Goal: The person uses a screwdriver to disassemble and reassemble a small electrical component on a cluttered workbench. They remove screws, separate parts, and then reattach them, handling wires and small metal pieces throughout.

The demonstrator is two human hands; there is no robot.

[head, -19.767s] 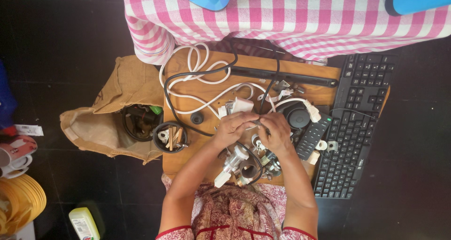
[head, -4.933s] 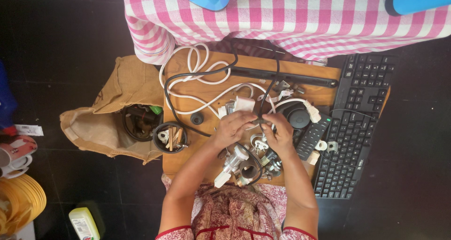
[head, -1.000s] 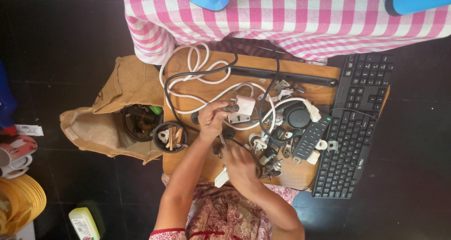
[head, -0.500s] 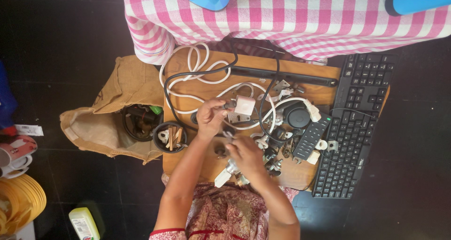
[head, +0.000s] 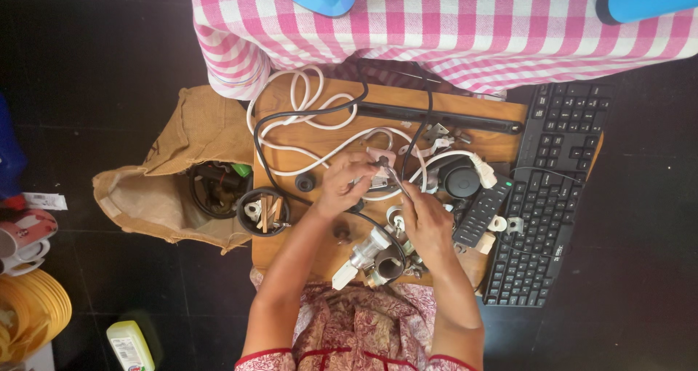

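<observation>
At frame centre the left hand (head: 342, 189) pinches a small white part (head: 376, 176) while the right hand (head: 427, 222) grips a thin tool (head: 396, 182) against it; loose pieces remain unsorted on the desk (head: 502, 135).

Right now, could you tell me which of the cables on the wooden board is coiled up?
The white cable at the board's far left corner, looped in a coil; the black cable only curves across it.

bag (head: 171, 186) left of board (head: 291, 247) | keyboard (head: 549, 196) right | remote (head: 480, 215) between, probably on board
</observation>
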